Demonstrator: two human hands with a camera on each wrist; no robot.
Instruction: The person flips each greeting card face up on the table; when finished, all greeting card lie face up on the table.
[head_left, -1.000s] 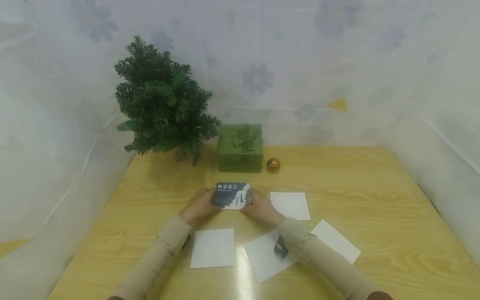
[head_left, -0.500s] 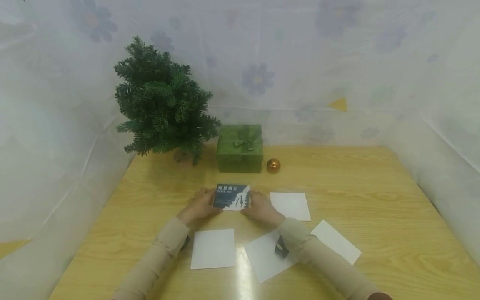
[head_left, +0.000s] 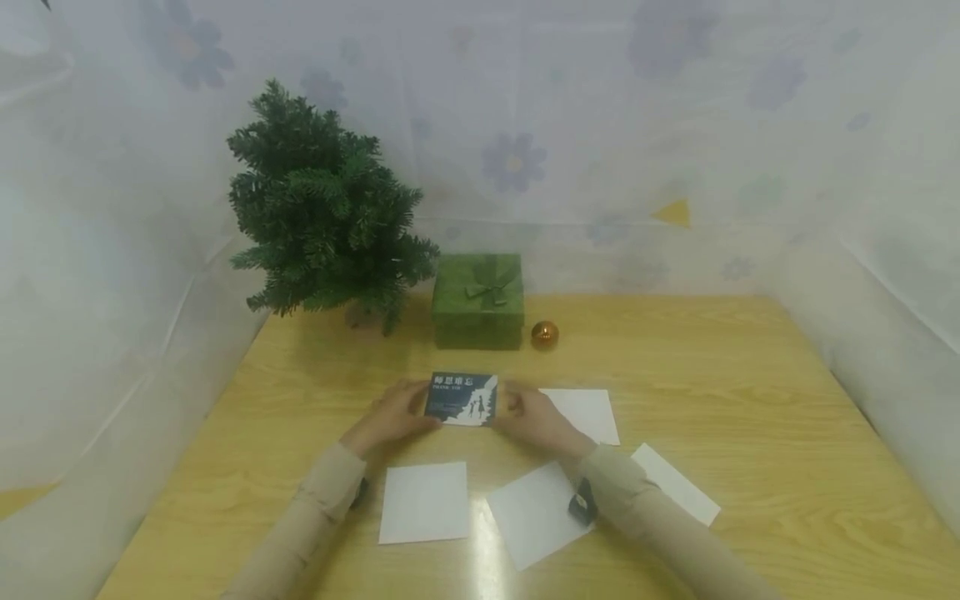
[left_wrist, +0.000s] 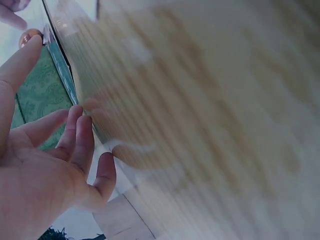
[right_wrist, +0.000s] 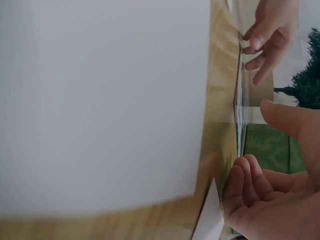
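Note:
A dark blue card (head_left: 459, 400) with white lettering and a white silhouette picture lies flat on the wooden table, between both hands. The left hand (head_left: 392, 415) is beside its left edge; in the left wrist view that hand (left_wrist: 47, 172) has thumb and fingers spread, fingertips low at the tabletop. At the card's right edge is the right hand (head_left: 542, 423). Seen from the right wrist, this hand (right_wrist: 280, 200) has loosely bent fingers with the thumb apart from them, and nothing is pinched between. Both wrist views show the tabletop almost edge-on, so contact with the card is hard to tell.
White square sheets lie around the forearms, at front left (head_left: 424, 503), front middle (head_left: 536, 521), right (head_left: 678, 487) and behind the right hand (head_left: 600, 414). Farther back stand a green gift box (head_left: 477, 325), an orange shiny ball (head_left: 545, 335) and a small fir tree (head_left: 322, 208).
Both hands have loosened from the card's sides and drawn slightly outward, the right more than the left. The card stays in place; the head view has tilted a little.

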